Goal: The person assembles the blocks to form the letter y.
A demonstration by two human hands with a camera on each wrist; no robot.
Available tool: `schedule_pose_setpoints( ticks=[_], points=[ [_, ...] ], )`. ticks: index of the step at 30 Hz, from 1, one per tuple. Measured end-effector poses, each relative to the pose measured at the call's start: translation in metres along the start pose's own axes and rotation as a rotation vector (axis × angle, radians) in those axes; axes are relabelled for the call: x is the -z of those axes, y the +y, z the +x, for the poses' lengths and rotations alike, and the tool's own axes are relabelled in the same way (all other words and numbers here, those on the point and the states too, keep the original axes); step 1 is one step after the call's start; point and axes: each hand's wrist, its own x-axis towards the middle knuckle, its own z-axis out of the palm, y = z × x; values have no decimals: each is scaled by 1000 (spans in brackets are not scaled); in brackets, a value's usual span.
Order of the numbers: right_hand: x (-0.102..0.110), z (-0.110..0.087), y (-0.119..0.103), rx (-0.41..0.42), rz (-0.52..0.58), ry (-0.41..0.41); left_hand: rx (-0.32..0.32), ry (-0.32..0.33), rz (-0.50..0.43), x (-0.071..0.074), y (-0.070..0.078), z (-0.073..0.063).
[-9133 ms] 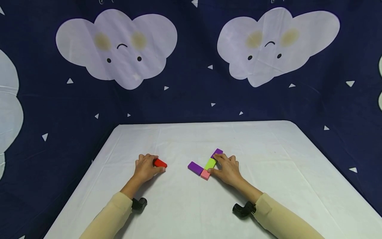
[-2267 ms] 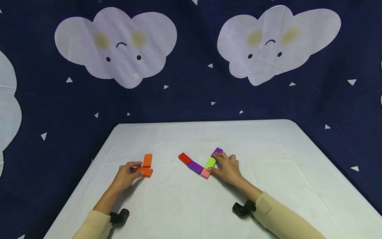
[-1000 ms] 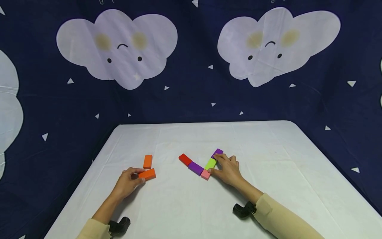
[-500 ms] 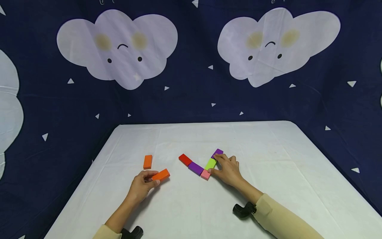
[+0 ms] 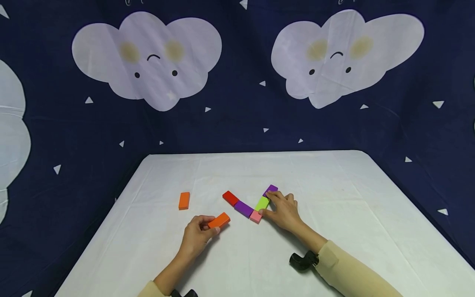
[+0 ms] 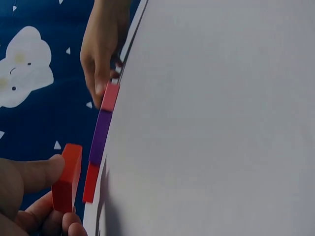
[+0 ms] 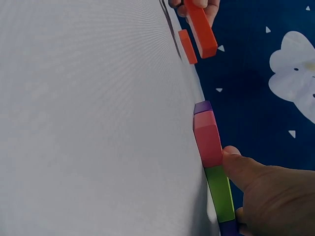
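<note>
My left hand [image 5: 196, 237] pinches an orange block [image 5: 219, 220] between thumb and fingers above the white table, left of a bent row of blocks. The left wrist view shows the thumb [image 6: 42, 172] on one face of it. From left to right the row has a red block [image 5: 231, 198], a purple block [image 5: 243, 209], a pink block [image 5: 255, 216], a lime green block [image 5: 262, 203] and a second purple block [image 5: 271, 189]. My right hand [image 5: 283, 211] rests against the row's right arm, thumb beside the pink block, fingertips over the upper purple block, partly covering it.
Another orange block [image 5: 184, 201] lies on the white tabletop [image 5: 319, 173], left of the row. Behind the table hangs a dark blue cloth [image 5: 237, 123] with clouds and small triangles. A black wrist camera [image 5: 303, 261] sits by the right sleeve.
The red block has joined the row's left end. My left hand has taken one orange block from beside the other and carried it right, towards the row. My right hand stays in place.
</note>
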Motion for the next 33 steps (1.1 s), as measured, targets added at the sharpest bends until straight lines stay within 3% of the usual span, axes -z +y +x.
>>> schedule_pose_setpoints(
  ticks=[18,33],
  points=[
    [1,-2,-2,-2,-2,-3,-24,-46,40,-33,10,-9],
    [1,0,-1,-2,-5,13,-142,-49,141,-47,17,-14]
  ],
)
